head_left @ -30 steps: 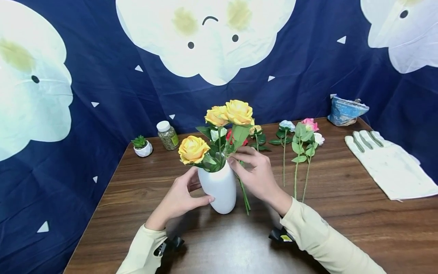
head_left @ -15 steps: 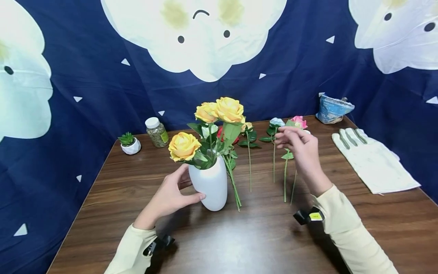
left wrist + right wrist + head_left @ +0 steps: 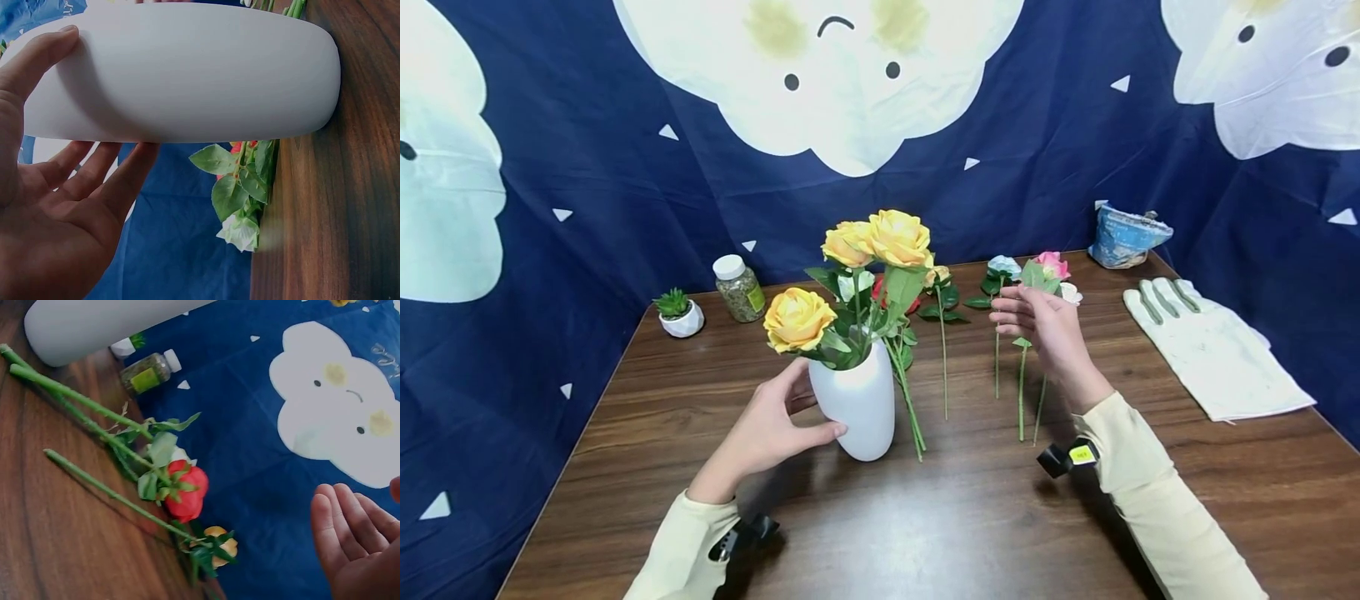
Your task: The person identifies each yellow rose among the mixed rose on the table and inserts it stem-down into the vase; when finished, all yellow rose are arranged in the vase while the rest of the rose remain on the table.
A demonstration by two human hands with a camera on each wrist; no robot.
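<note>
Since a second ago, the right hand [image 3: 1045, 325] has left the vase [image 3: 857, 404] and now hovers over the pink rose [image 3: 1051, 265] lying on the table [image 3: 970, 517], fingers loosely apart, holding nothing. From the head, the left hand [image 3: 767, 429] cups the vase. Left wrist: thumb and fingers [image 3: 94, 172] spread round the vase [image 3: 187, 69]. Right wrist: relaxed fingers [image 3: 350, 531] above the red rose [image 3: 186, 490].

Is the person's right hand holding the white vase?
No, the left hand holds the white vase; the right hand is over the loose roses.
</note>
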